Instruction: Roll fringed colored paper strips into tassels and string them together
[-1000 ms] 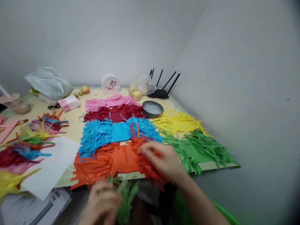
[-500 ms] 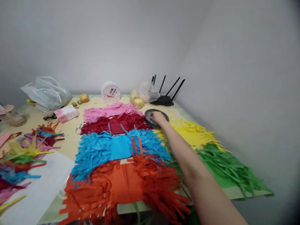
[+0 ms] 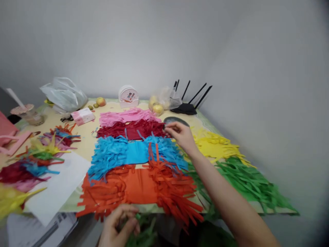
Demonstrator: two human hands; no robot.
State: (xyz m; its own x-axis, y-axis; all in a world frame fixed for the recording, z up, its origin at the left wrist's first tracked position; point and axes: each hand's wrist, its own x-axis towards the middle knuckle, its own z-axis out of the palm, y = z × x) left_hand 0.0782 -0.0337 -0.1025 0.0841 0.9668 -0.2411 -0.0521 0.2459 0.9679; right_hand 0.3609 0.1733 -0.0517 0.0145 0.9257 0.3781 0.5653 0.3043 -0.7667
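My left hand (image 3: pixel 120 223) is at the table's front edge, its fingers closed on green fringed paper (image 3: pixel 146 233) that hangs low in front of me. My right hand (image 3: pixel 183 137) hovers just this side of a dark round dish (image 3: pixel 180 119), thumb and fingertips pinched together; whatever they hold is too small to make out. Below and left of that hand lie fringed sheets in orange (image 3: pixel 141 188), blue (image 3: pixel 136 152), dark red (image 3: pixel 133 131) and pink (image 3: pixel 125 117). To its right are yellow (image 3: pixel 213 145) and green (image 3: pixel 252 181) fringed sheets.
Bundled multicoloured tassels (image 3: pixel 51 151) lie on a white sheet (image 3: pixel 61 180) at left. Farther back are a drink cup (image 3: pixel 33 116), plastic bag (image 3: pixel 65 96), pink-white packet (image 3: pixel 83 116), apple (image 3: pixel 101 102), coaster holder (image 3: pixel 129 97), bagged fruit (image 3: pixel 158 104) and black router (image 3: pixel 185 108).
My right hand has drawn back from the dish toward me, fingers pinched. My left hand has come into view at the bottom with green fringed paper. The view has shifted slightly left.
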